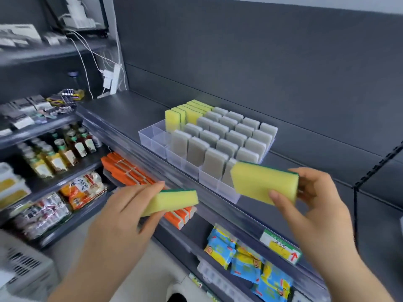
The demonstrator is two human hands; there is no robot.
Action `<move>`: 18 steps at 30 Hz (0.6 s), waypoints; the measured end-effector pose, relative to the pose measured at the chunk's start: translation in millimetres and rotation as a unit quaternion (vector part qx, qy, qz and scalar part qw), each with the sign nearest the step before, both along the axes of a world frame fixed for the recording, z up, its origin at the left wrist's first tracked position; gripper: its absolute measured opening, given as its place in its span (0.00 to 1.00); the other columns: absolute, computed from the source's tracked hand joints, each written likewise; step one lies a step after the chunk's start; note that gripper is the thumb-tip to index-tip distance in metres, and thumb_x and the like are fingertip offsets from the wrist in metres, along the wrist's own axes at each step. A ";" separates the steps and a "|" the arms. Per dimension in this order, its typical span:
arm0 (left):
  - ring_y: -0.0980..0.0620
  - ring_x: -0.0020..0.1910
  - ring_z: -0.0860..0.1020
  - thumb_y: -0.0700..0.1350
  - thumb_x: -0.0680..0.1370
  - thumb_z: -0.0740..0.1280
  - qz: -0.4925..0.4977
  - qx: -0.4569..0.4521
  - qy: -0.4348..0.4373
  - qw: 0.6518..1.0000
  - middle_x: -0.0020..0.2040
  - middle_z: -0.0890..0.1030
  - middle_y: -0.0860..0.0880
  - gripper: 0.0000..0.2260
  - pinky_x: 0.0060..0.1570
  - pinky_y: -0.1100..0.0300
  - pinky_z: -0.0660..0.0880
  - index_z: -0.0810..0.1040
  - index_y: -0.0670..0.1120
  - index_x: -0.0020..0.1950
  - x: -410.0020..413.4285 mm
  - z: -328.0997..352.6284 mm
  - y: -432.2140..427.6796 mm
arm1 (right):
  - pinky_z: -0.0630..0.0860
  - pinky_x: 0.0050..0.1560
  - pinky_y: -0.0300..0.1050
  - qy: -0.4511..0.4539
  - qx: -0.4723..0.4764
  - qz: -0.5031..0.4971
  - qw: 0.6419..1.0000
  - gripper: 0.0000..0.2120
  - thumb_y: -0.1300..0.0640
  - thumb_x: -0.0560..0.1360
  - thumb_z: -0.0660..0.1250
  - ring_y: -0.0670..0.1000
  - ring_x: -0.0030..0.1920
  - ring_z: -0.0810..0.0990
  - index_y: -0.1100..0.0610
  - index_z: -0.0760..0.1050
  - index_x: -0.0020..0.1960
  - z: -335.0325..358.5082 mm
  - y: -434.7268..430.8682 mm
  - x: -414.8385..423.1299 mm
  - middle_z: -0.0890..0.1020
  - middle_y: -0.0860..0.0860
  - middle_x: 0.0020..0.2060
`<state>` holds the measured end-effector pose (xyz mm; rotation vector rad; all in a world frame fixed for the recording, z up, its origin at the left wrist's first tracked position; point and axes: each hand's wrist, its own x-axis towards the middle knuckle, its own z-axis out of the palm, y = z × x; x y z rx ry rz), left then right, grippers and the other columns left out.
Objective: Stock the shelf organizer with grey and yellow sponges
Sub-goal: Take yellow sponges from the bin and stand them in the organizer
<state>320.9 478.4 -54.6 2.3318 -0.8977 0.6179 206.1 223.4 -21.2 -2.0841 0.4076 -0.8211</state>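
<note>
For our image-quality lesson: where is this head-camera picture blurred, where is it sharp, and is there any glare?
Head view: bottles and packets at far left are smeared; grey sponges, left hand and right hand are sharper; lighting is even, no strong glare.

organizer (152,136) on shelf | grey sponges (226,136) upright, rows | yellow sponges (185,115) upright, back-left | held sponges (263,182) mid-air

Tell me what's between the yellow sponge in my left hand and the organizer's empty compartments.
In the head view, only the shelf's clear front rail lies between that yellow sponge, held in your left hand, and the empty compartments.
</note>
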 end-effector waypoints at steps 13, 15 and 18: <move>0.52 0.52 0.72 0.44 0.70 0.73 0.058 -0.040 -0.027 0.997 0.53 0.76 0.44 0.19 0.55 0.69 0.66 0.77 0.41 0.60 230.8 35.4 -6.9 | 0.75 0.44 0.32 0.003 0.020 0.020 1.000 0.20 0.56 0.67 0.73 0.40 0.46 0.79 0.40 0.64 0.46 36.4 -22.2 237.7 0.79 0.43 0.47; 0.56 0.52 0.71 0.44 0.70 0.74 0.038 -0.043 0.005 0.998 0.53 0.76 0.46 0.20 0.56 0.75 0.63 0.77 0.42 0.60 256.0 32.7 -13.3 | 0.74 0.42 0.34 0.026 0.022 0.009 0.999 0.20 0.55 0.67 0.72 0.41 0.47 0.78 0.40 0.63 0.46 35.0 -22.7 257.8 0.79 0.44 0.48; 0.60 0.52 0.69 0.40 0.68 0.75 -0.001 -0.042 0.035 0.999 0.53 0.74 0.52 0.22 0.56 0.80 0.58 0.76 0.44 0.60 295.4 30.1 -27.4 | 0.70 0.41 0.32 0.064 0.019 -0.025 0.997 0.20 0.55 0.67 0.72 0.41 0.47 0.78 0.41 0.62 0.46 27.8 -23.0 281.2 0.80 0.45 0.48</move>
